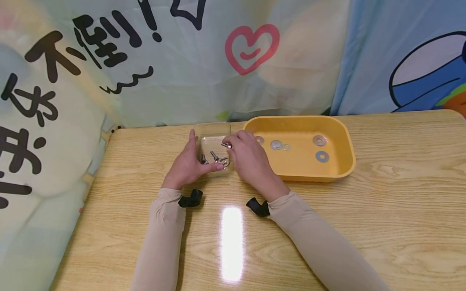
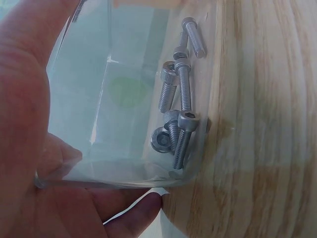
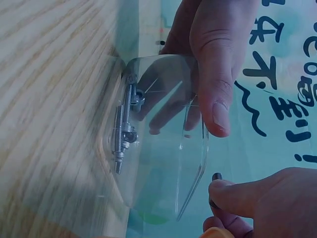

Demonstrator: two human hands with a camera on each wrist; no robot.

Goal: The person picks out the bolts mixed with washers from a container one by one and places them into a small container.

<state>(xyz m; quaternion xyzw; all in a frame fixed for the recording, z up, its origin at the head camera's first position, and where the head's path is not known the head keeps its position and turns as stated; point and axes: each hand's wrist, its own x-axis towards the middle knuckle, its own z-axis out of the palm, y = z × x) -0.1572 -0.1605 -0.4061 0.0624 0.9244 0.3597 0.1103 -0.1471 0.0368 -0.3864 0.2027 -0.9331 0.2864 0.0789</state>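
Note:
My left hand (image 1: 186, 166) grips a clear plastic box (image 2: 126, 94) at its left side, the thumb along the near rim and the fingers against the wall. Several metal socket-head screws (image 2: 184, 84) lie jumbled on the box floor. Over the box's right rim, my right hand (image 1: 252, 159) pinches one more screw (image 1: 226, 145) between thumb and fingers. In the right wrist view that screw (image 3: 216, 177) pokes out of the fingertips, apart from the box wall.
Right of the box stands a yellow tray (image 1: 298, 118) holding several flat washers (image 1: 319, 140). My right forearm (image 1: 316, 234) reaches in past the tray's near left corner. A printed cloth (image 1: 182, 81) hangs behind the wooden table (image 1: 400, 202).

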